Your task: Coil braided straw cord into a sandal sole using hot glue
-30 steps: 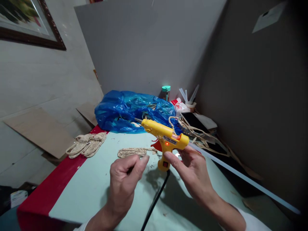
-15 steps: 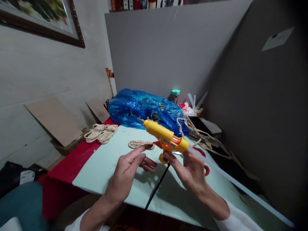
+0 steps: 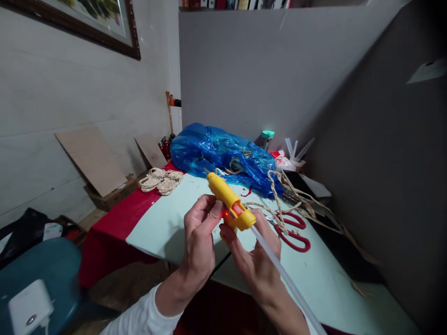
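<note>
A yellow hot glue gun (image 3: 223,193) is held above the table, its nozzle pointing away and slightly left, with a small red light lit on its side. My right hand (image 3: 256,260) is closed round its handle. My left hand (image 3: 200,232) is closed against its left side, thumb beside the light; those fingertips are partly hidden. From the gun's back end a long translucent glue stick (image 3: 284,274) runs down to the right. A dark cord hangs below. Red-handled scissors (image 3: 293,237) lie right of my right hand, with a braided straw cord (image 3: 279,209) across them.
The table carries a pale green sheet (image 3: 150,228) over a red cloth (image 3: 101,246). Coiled straw braids (image 3: 162,180) lie at the left edge. A blue plastic bag (image 3: 216,149) fills the back. Glue sticks stand in a cup (image 3: 296,163). A teal stool (image 3: 52,265) holds a white device (image 3: 31,307).
My left hand has closed on the glue gun, where its fingers were apart before. The gun has turned to point more directly away. The view has shifted left, showing more of the stool.
</note>
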`<state>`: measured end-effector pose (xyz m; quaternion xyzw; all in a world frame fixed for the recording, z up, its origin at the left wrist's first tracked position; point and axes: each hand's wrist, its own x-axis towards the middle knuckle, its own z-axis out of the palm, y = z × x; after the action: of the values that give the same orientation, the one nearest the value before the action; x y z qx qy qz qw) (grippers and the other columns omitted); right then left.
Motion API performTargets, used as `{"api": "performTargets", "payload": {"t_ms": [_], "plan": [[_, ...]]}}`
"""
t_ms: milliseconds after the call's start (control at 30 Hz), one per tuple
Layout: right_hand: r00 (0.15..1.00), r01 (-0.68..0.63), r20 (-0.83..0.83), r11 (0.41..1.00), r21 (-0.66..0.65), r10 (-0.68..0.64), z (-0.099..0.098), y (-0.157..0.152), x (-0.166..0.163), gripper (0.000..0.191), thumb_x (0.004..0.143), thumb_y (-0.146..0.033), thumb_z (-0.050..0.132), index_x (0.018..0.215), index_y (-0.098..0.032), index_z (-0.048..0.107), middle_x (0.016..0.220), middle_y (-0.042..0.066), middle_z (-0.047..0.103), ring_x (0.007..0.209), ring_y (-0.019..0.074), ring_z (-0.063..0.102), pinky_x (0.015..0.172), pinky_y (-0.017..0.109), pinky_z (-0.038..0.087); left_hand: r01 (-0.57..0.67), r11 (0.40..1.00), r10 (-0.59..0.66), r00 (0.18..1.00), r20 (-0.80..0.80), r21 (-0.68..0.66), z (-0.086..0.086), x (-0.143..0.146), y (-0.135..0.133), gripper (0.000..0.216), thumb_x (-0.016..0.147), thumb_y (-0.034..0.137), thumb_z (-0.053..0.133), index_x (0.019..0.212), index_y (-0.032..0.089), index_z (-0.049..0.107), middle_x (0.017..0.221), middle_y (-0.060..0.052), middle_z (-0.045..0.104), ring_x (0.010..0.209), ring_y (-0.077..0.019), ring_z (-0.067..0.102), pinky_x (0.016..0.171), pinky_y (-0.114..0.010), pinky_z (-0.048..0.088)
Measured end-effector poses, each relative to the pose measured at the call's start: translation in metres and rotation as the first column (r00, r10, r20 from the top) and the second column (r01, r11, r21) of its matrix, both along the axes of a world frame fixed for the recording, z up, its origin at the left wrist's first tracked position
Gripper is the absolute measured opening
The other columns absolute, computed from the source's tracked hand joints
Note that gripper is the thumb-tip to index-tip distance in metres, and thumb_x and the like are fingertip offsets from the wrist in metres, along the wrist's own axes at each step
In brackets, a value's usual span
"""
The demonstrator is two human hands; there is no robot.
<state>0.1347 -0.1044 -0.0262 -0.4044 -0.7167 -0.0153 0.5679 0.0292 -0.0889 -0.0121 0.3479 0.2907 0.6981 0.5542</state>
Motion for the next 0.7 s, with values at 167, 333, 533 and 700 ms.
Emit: {"api": "performTargets", "payload": {"t_ms": [167, 333, 533, 700], "plan": [[1.0, -0.013, -0.011, 0.997, -0.077, 0.012, -0.001, -0.007, -0.004, 0.011, 0.092, -0.022, 0.062, 0.092, -0.02, 0.052, 0.084, 0.001, 0.055, 0.072, 0.0148, 0.054, 0.067, 0.029, 0.045, -0.045, 0.999, 0.045, 0.999, 0.015, -0.006, -0.003, -0.003, -0.002, 0.025, 0.087, 0.034, 0.069, 0.072, 0.017, 0.059, 0.069, 0.004, 0.054, 0.065, -0.0092, 0.045, 0.062, -0.018, 0.04], [1.0, -0.008, -0.018, 0.998, -0.068, 0.007, -0.002, -0.009, -0.013, 0.009, 0.092, -0.021, 0.062, 0.093, -0.02, 0.053, 0.081, 0.002, 0.057, 0.07, 0.0149, 0.055, 0.065, 0.029, 0.045, -0.058, 0.995, 0.061, 0.998, 0.031, -0.077, 0.0, -0.003, -0.003, 0.019, 0.084, 0.031, 0.067, 0.073, 0.018, 0.06, 0.067, 0.004, 0.054, 0.063, -0.0103, 0.047, 0.062, -0.021, 0.042], [0.999, 0.038, -0.002, 0.999, -0.001, -0.038, 0.002, -0.013, -0.008, 0.015, 0.09, -0.018, 0.066, 0.1, -0.02, 0.055, 0.088, 0.002, 0.059, 0.076, 0.0155, 0.056, 0.068, 0.029, 0.046, -0.146, 0.986, 0.144, 0.989, -0.036, -0.075, -0.005, -0.019, 0.004, 0.015, 0.078, 0.031, 0.073, 0.075, 0.017, 0.071, 0.073, 0.001, 0.068, 0.071, -0.0131, 0.059, 0.072, -0.024, 0.046], [0.989, 0.02, 0.142, 0.991, 0.135, -0.039, 0.009, -0.004, 0.006, 0.019, 0.088, -0.018, 0.066, 0.103, -0.019, 0.053, 0.092, 0.005, 0.062, 0.081, 0.0186, 0.055, 0.073, 0.033, 0.044, -0.204, 0.973, 0.193, 0.976, -0.099, -0.111, -0.014, -0.047, 0.015, 0.016, 0.065, 0.024, 0.084, 0.075, 0.015, 0.075, 0.071, 0.0, 0.07, 0.068, -0.0107, 0.058, 0.067, -0.022, 0.043]]}}
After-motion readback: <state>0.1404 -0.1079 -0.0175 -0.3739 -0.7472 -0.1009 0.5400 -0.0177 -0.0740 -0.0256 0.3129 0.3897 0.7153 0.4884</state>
